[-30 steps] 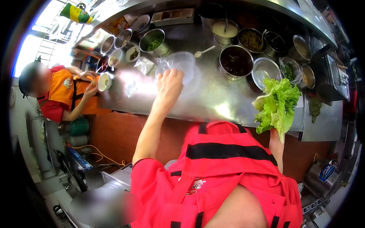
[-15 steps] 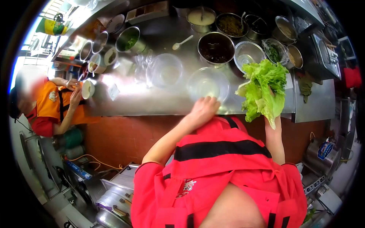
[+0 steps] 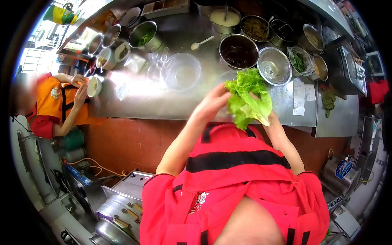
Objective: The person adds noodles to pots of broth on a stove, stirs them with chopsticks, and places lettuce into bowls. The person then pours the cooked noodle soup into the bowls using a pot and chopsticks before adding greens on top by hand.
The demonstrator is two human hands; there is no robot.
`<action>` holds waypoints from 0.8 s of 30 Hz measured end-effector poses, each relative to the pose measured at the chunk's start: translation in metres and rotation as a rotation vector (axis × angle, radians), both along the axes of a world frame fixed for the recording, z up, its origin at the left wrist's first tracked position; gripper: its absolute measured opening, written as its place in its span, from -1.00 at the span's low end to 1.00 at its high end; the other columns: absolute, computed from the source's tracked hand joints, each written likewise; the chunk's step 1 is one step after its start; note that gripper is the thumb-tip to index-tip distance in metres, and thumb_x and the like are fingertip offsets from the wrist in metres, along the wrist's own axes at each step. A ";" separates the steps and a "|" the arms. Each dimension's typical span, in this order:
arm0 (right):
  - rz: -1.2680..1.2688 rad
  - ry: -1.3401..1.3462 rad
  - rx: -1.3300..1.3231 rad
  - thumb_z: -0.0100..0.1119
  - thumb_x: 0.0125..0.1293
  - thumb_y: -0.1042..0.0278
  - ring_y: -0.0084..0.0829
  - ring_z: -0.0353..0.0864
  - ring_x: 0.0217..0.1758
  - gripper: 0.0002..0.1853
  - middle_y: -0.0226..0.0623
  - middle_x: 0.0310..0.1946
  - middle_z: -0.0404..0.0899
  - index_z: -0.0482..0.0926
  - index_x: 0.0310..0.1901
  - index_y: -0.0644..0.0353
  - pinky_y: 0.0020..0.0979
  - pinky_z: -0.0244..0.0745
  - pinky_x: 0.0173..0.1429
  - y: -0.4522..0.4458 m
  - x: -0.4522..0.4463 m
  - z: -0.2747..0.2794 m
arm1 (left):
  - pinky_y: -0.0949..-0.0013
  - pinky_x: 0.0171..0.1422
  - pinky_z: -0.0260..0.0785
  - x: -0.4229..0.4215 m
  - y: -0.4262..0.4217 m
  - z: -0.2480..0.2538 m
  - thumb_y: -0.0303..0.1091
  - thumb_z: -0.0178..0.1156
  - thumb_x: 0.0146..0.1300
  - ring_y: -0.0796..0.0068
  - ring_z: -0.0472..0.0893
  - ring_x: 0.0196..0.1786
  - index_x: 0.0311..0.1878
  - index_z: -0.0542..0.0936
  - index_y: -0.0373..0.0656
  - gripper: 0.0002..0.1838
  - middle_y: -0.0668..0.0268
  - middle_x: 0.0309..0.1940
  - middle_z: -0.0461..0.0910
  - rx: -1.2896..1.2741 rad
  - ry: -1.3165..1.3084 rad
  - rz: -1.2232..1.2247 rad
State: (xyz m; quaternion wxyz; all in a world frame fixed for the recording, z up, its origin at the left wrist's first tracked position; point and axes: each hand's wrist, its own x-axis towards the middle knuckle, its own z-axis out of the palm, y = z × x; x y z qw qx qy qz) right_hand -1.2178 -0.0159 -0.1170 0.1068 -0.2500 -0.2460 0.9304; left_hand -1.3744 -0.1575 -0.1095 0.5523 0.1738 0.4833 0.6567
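Observation:
A bunch of green leaf lettuce (image 3: 250,98) is held up in front of me at the counter's near edge. My right hand (image 3: 270,119) grips it from the right and below, with most of its fingers hidden behind the leaves. At the lettuce's left edge, my left hand (image 3: 215,101) has bent fingers closed against the leaves. Behind and partly under the lettuce, only part of a clear plastic bowl (image 3: 228,76) shows. A second clear bowl (image 3: 181,72) stands to its left on the steel counter.
Metal pots of dark sauce (image 3: 239,51), pale liquid (image 3: 223,17) and chopped food (image 3: 256,27) line the back. A steel bowl (image 3: 274,66) and paper slips (image 3: 299,98) lie right. A white spoon (image 3: 202,43) rests mid-counter. Leftward, a co-worker (image 3: 55,100) holds a white bowl (image 3: 94,86).
My right hand has brought the lettuce leftward and in front of the clear bowl. My left hand has moved from the bowl's near rim up to the lettuce. The view has shifted slightly.

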 end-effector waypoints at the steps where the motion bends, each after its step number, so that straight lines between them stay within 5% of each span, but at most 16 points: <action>1: 0.101 0.191 -0.223 0.00 0.38 0.41 -0.25 0.51 0.13 -0.56 -0.15 0.10 0.47 0.28 0.27 0.22 -0.22 0.47 0.20 0.005 -0.004 -0.005 | 0.31 0.05 0.42 -0.004 0.001 0.003 -0.29 0.06 0.36 0.45 0.51 0.05 0.25 0.34 -0.11 -0.59 0.30 0.07 0.50 -0.060 -0.026 0.036; 4: 0.167 0.294 -0.139 -0.03 0.39 0.41 -0.26 0.50 0.14 -0.57 -0.14 0.13 0.45 0.27 0.27 0.25 -0.24 0.45 0.20 0.009 -0.005 0.009 | 0.27 0.01 0.48 -0.013 -0.003 -0.004 -0.31 0.04 0.38 0.42 0.55 -0.02 0.12 0.41 -0.07 -0.72 0.31 -0.02 0.52 -0.079 -0.105 0.108; 10: -0.038 0.081 0.108 -0.03 0.39 0.42 -0.26 0.49 0.16 -0.59 -0.16 0.11 0.47 0.31 0.25 0.19 -0.19 0.42 0.25 0.021 0.020 -0.008 | 0.17 0.06 0.48 -0.025 -0.009 -0.007 -0.30 0.06 0.37 0.34 0.56 -0.05 0.07 0.39 -0.09 -0.74 0.25 -0.11 0.51 -0.021 -0.175 0.149; 12: -0.136 -0.054 -0.111 -0.01 0.38 0.43 -0.30 0.52 0.11 -0.59 -0.19 0.10 0.48 0.30 0.25 0.21 -0.25 0.48 0.17 0.024 0.028 -0.009 | 0.25 0.05 0.45 -0.019 -0.001 -0.006 -0.35 0.09 0.35 0.36 0.56 -0.06 0.10 0.38 -0.11 -0.71 0.25 -0.11 0.52 -0.031 -0.100 0.088; 14: -0.077 0.134 -0.070 -0.07 0.41 0.38 -0.34 0.51 0.12 -0.59 -0.17 0.12 0.46 0.28 0.26 0.26 -0.32 0.46 0.18 0.024 0.033 -0.023 | 0.33 0.03 0.42 -0.010 0.005 0.000 -0.40 0.11 0.32 0.41 0.55 -0.08 0.13 0.36 -0.14 -0.67 0.25 -0.12 0.53 -0.037 -0.005 -0.027; 17: -0.015 0.079 0.005 0.00 0.37 0.43 -0.36 0.57 0.04 -0.60 -0.20 0.04 0.52 0.32 0.22 0.27 -0.36 0.52 0.10 0.014 0.012 -0.010 | 0.48 -0.06 0.35 0.001 0.016 -0.004 -0.49 0.15 0.24 0.53 0.52 -0.13 0.17 0.36 -0.21 -0.58 0.29 -0.12 0.55 -0.035 0.107 -0.205; 22: 0.036 -0.112 0.188 0.14 0.29 0.41 -0.36 0.63 -0.07 -0.59 -0.22 -0.05 0.58 0.37 0.16 0.23 -0.36 0.61 -0.08 0.023 0.009 -0.011 | 0.42 0.01 0.43 -0.014 0.007 -0.021 -0.53 0.14 0.22 0.47 0.55 -0.05 0.14 0.40 -0.29 -0.60 0.23 -0.06 0.54 -0.134 0.001 -0.005; 24: 0.011 -0.035 0.055 0.12 0.31 0.39 -0.33 0.64 -0.08 -0.60 -0.18 -0.03 0.57 0.37 0.16 0.24 -0.36 0.63 -0.13 0.031 0.019 -0.013 | 0.42 0.02 0.45 -0.022 0.001 -0.020 -0.54 0.12 0.22 0.45 0.56 -0.03 0.14 0.39 -0.31 -0.61 0.22 -0.04 0.54 -0.187 0.029 0.057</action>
